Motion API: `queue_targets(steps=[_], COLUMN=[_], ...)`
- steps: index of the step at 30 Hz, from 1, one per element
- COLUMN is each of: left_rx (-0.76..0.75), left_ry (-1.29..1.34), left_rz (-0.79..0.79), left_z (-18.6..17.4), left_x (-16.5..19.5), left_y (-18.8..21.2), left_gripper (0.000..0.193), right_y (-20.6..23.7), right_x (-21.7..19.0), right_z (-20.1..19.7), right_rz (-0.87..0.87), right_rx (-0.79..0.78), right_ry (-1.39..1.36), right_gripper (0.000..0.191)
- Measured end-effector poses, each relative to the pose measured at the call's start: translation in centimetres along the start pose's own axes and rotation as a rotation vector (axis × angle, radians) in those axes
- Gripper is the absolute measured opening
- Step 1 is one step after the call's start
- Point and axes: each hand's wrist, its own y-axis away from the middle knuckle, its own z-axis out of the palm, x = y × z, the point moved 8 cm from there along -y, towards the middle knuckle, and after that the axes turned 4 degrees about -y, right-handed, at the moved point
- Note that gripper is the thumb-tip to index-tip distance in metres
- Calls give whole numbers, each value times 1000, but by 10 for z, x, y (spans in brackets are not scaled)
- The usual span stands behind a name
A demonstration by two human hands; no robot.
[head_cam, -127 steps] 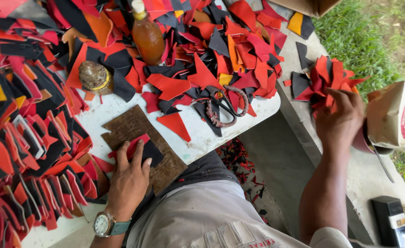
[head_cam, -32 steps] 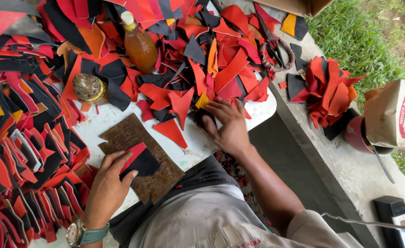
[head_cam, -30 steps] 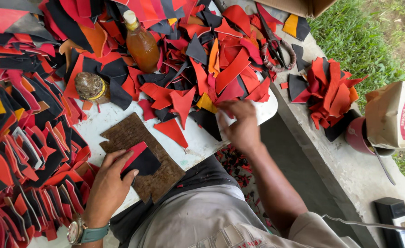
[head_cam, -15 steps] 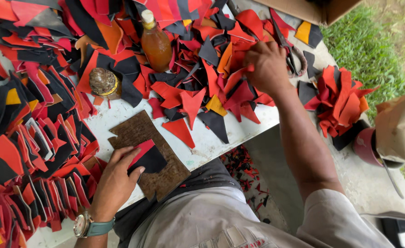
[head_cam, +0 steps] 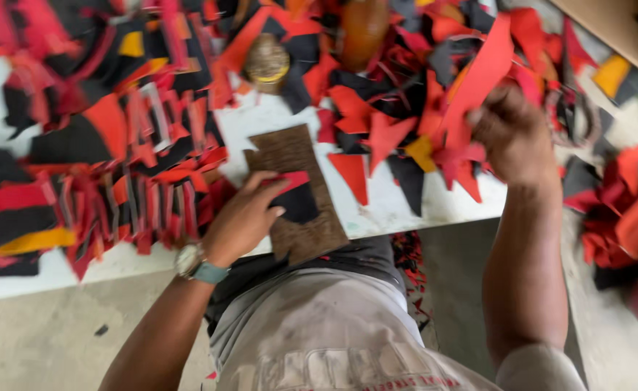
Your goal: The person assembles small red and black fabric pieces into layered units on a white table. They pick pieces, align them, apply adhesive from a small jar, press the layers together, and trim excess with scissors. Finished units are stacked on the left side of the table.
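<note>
Red and black cut pieces (head_cam: 152,166) cover the white worktop (head_cam: 399,210). Left hand (head_cam: 243,217) lies flat, fingers spread, pressing a red-and-black piece (head_cam: 296,195) onto the brown board (head_cam: 297,192). Right hand (head_cam: 511,137), closed, grips a long red strip (head_cam: 478,76) above the pile.

A white counter (head_cam: 413,206) is strewn with red, black and yellow offcuts (head_cam: 109,166), heaped thickest at the left. An amber bottle (head_cam: 362,32) and a small round tin (head_cam: 266,64) are seen blurred at the far edge. A separate red heap (head_cam: 627,210) is piled at the right.
</note>
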Motion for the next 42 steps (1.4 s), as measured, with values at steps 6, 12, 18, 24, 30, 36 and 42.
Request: queue_targets(steps=[6,12,18,24,30,36,42], left_rx=[-18,47,87,131,58,106,124], left_ry=[-64,-82,-77,-98,-195,-169,-195], left_rz=[-1,0,25,69,-93,-59,-39], left_z=[1,-3,1,-2,11,8,7], left_x=[-6,-14,-24,-21,-19,-22,-23], left_y=[8,15,21,24,15,12,12], left_gripper=[48,50,51,51,53,55,54], right_y=[45,33,39,45,63,60,59], right_x=[61,72,80,71,71,80,84], right_z=[167,196,193,170,191,204,206], right_rz=[255,327,270,271,295,370,393], right_rx=[-391,-336,-306,-113,-319,-291,-320], right_ry=[132,337,255,13,573,472,460], right_gripper=[41,40,38,37,44,40,40])
